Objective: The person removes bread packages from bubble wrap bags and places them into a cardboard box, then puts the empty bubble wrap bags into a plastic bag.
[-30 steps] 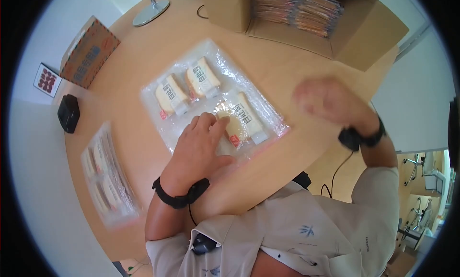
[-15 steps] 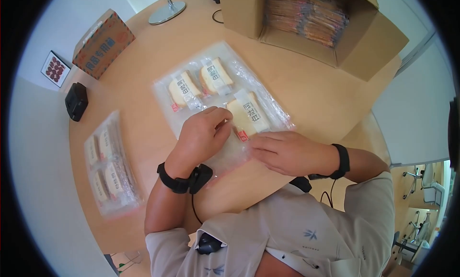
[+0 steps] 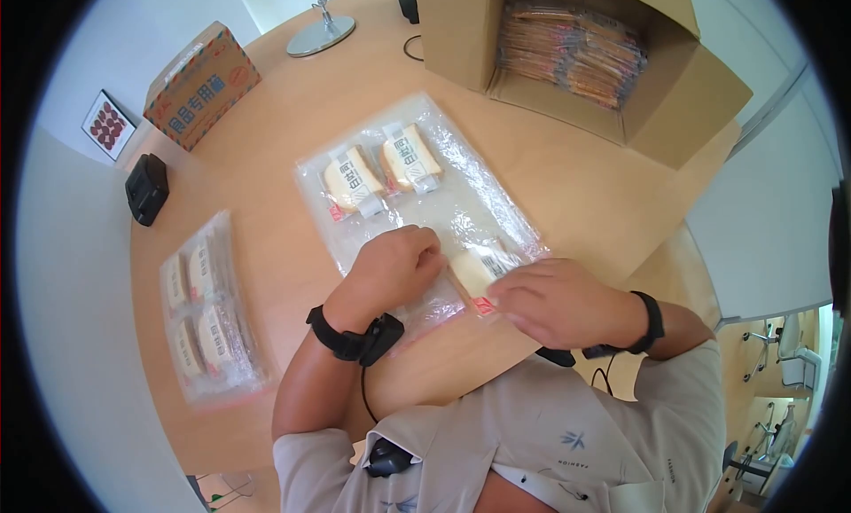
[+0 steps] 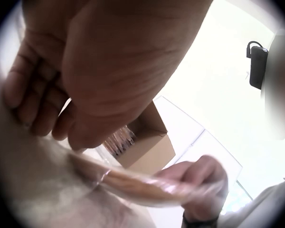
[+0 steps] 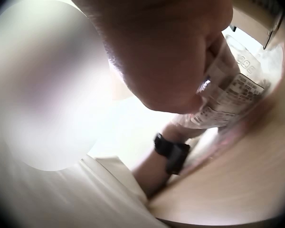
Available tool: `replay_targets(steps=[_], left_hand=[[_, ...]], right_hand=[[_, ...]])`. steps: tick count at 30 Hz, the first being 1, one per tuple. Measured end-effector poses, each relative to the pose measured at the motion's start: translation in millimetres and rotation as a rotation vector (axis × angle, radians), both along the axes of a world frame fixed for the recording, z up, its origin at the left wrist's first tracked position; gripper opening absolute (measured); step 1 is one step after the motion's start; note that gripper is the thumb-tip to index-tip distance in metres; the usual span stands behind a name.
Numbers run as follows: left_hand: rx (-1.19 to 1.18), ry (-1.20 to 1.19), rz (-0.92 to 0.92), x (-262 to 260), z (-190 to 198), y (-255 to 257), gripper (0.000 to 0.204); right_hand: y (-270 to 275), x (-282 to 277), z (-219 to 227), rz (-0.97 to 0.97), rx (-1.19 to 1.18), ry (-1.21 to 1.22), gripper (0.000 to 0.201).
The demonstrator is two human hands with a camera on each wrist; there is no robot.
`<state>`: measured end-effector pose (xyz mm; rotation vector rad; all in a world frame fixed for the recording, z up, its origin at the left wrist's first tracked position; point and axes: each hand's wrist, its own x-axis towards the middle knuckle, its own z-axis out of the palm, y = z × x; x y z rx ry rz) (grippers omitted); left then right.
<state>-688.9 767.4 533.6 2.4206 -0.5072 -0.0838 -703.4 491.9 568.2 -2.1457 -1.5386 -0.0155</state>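
Note:
On the table lies a large clear plastic bag (image 3: 425, 211) with a pink edge. Two wrapped bread slices (image 3: 353, 180) with printed labels show at its far end. Near the bag's close edge, my right hand (image 3: 563, 305) grips the wrapper end of another wrapped bread slice (image 3: 472, 269). That bread slice (image 4: 133, 185) is tilted up on edge in the left wrist view, its far part hidden. My left hand (image 3: 394, 265) is beside it with bent fingers, the fingertips (image 4: 42, 126) pinching the bag's film.
A stack of filled clear bags (image 3: 208, 309) lies on the left. At the back right stands an open carton (image 3: 674, 105) of packed flat packets. A closed printed box (image 3: 202, 87), a black device (image 3: 146, 189) and a metal stand base (image 3: 321, 36) stand along the back left.
My right hand came in from the right and took hold of the near bread slice. That slice has shifted toward me, to the bag's near edge. My left hand's fingers have drawn together.

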Motion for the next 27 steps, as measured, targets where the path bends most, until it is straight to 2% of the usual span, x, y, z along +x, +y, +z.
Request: replay_targets(steps=[1,3,4,5,6,7,8,11,12,13,15,16,18,19,21,25,27], left_hand=[[0.005,0.054,0.0,3,1,2,0.019],[0.015,0.112,-0.023,4,1,2,0.022],[-0.299,0.215,0.013,4,2,1,0.026],[-0.611,0.318,0.052,5,4,-1,0.03],[-0.603,0.315,0.037,3,8,-4,0.03],[-0.841,0.464,-0.044,0,14,-6,0.033],[-1.078,0.614,-0.122,-5,21,-8,0.035],[-1.045,0.696,-0.179,-31,48,-24,0.033],[-0.998,0.702,-0.06,-31,47,-28,0.033],[-0.995,0.693,-0.062,-29,43,-27,0.033],[-0.951,0.43,-0.018,-21,30,-25,0.03],[-0.944,0.414,-0.04,-18,27,-23,0.03],[-1.094,0.382,0.098,-13,21,-22,0.028],[-1.094,0.373,0.064,-11,20,-24,0.028],[-1.093,0.365,0.106,-10,17,-28,0.026],[-1.13,0.321,0.035,-13,20,-29,0.029],[-1.086,0.29,0.049,-11,21,-25,0.025]], right_hand=[[-8,-2,10,-0.005,-0.004,0.003,0.014],[-23,-7,27,-0.236,0.243,0.246,0.011],[-28,-6,33,-0.255,0.249,0.244,0.011],[-32,-1,38,-0.354,0.315,0.452,0.011],[-36,4,42,-0.445,0.385,0.659,0.013],[-36,8,40,-0.451,0.398,0.651,0.013],[-35,15,34,-0.431,0.483,0.773,0.015],[-29,30,23,-0.372,0.607,1.013,0.018],[-26,34,20,-0.341,0.639,1.134,0.021],[-23,36,18,-0.335,0.642,1.127,0.021],[-18,39,14,-0.171,0.994,1.545,0.028],[-17,38,10,-0.165,1.005,1.518,0.028],[-18,30,-2,-0.101,0.853,1.356,0.032],[-16,28,-4,-0.111,0.863,1.323,0.032],[-8,27,-7,-0.288,0.542,1.239,0.03],[-11,49,-18,-0.325,0.616,1.258,0.026],[-23,75,-5,-0.282,0.94,1.265,0.02]])
